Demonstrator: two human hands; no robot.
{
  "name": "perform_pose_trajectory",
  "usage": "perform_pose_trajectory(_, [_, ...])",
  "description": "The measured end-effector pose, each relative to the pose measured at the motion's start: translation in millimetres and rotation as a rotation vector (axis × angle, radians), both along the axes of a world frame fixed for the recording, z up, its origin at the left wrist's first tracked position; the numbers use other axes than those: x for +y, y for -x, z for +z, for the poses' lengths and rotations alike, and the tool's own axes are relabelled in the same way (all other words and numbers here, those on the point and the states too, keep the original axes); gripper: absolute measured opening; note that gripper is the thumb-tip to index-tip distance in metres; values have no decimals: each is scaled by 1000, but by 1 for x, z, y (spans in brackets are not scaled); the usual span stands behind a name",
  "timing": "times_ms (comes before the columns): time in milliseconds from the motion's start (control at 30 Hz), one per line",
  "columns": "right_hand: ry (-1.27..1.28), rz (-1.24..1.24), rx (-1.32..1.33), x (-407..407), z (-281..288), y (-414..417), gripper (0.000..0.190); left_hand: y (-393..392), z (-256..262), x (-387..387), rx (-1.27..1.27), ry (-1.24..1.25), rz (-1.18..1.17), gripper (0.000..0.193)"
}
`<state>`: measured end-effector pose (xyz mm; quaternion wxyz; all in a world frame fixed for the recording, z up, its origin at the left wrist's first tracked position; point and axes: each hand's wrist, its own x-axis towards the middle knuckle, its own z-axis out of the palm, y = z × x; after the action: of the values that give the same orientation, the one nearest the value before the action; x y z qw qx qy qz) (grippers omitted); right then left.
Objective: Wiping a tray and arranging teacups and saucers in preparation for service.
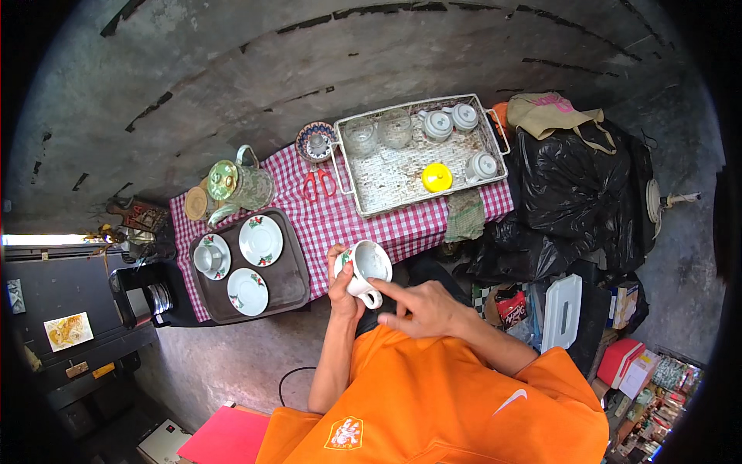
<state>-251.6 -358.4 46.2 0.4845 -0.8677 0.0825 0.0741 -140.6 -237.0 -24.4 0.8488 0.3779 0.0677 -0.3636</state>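
My left hand (343,285) holds a white ceramic cup (371,262) with a floral pattern, its open top tilted towards me and its handle pointing down. My right hand (428,306) has its index finger extended against the cup's rim near the handle, with the thumb apart below it. On the brown tray (301,278) to the left lie two floral saucers (261,240) and a third saucer (223,270) with a small cup (207,258) on it. White cups (437,125), two glass vessels (396,129) and a yellow lid (437,177) sit in the white woven basket tray (371,213).
A floral metal jug (252,187), red-handled scissors (319,185) and a patterned bowl (316,142) are on the checkered tablecloth (290,174). A green cloth (465,216) hangs over its front edge. Black plastic bags (571,191) stand at right, with a grey wall behind.
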Motion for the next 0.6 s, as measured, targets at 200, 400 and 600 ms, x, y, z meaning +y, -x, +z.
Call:
perform_pose_trajectory(200, [264, 199, 48, -20, -26, 14, 62, -4, 9, 22, 66, 84, -206, 42])
perform_pose_trajectory(400, [399, 232, -282, -32, -30, 7, 59, 4, -2, 33, 175, 59, -529, 31])
perform_pose_trajectory(600, [118, -232, -570, -30, -31, -2, 9, -3, -9, 41, 249, 17, -338, 27])
